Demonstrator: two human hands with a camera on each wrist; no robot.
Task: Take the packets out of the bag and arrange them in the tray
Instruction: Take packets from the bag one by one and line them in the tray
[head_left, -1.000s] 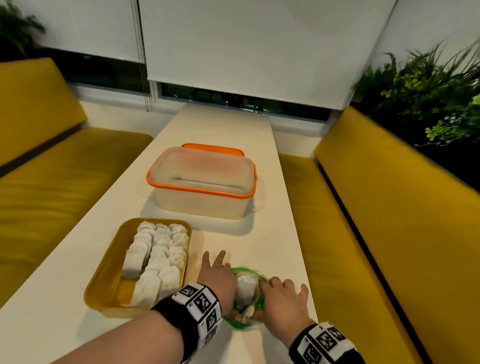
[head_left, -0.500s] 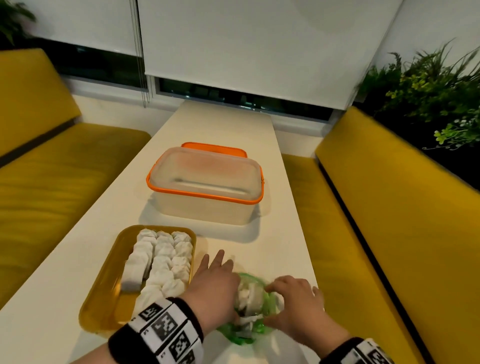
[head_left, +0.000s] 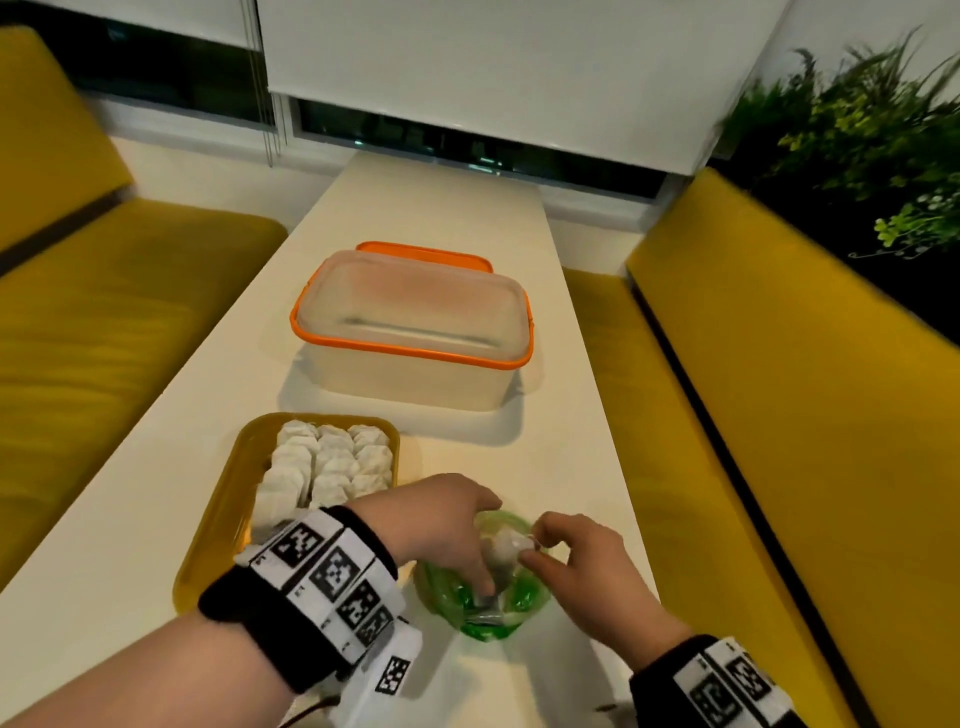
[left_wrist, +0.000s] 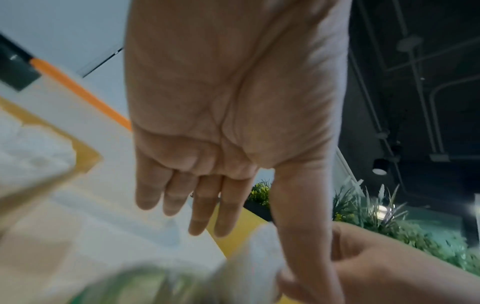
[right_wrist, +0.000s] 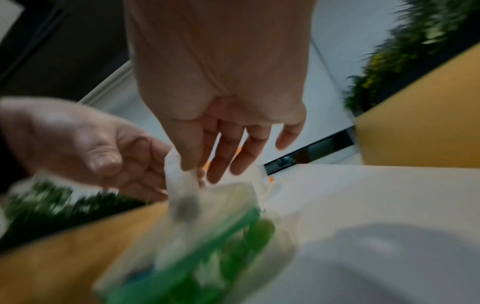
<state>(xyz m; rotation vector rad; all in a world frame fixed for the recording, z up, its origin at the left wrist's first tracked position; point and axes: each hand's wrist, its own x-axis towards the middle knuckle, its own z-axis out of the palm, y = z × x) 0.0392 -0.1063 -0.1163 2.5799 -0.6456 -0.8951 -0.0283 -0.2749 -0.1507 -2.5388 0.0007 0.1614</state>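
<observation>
A green plastic bag (head_left: 480, 608) lies on the white table (head_left: 457, 218) near its front edge. My right hand (head_left: 532, 543) pinches a white packet (head_left: 503, 548) between thumb and forefinger just above the bag's mouth; the right wrist view shows the same pinch on the packet (right_wrist: 178, 176). My left hand (head_left: 447, 519) rests at the bag's left side, its fingers (left_wrist: 202, 205) straight and its thumb reaching down onto the bag. Left of the bag lies the yellow tray (head_left: 223, 525) with several white packets (head_left: 332, 462) in rows at its far end.
A translucent container with an orange rim (head_left: 415, 332) stands beyond the tray, an orange lid (head_left: 426, 252) behind it. Yellow benches (head_left: 779, 415) flank the narrow table. Plants (head_left: 872, 130) stand at the far right. The tray's near end is bare.
My right hand has pinched a packet and raised it out of the bag's mouth. My left hand has shifted right, onto the bag.
</observation>
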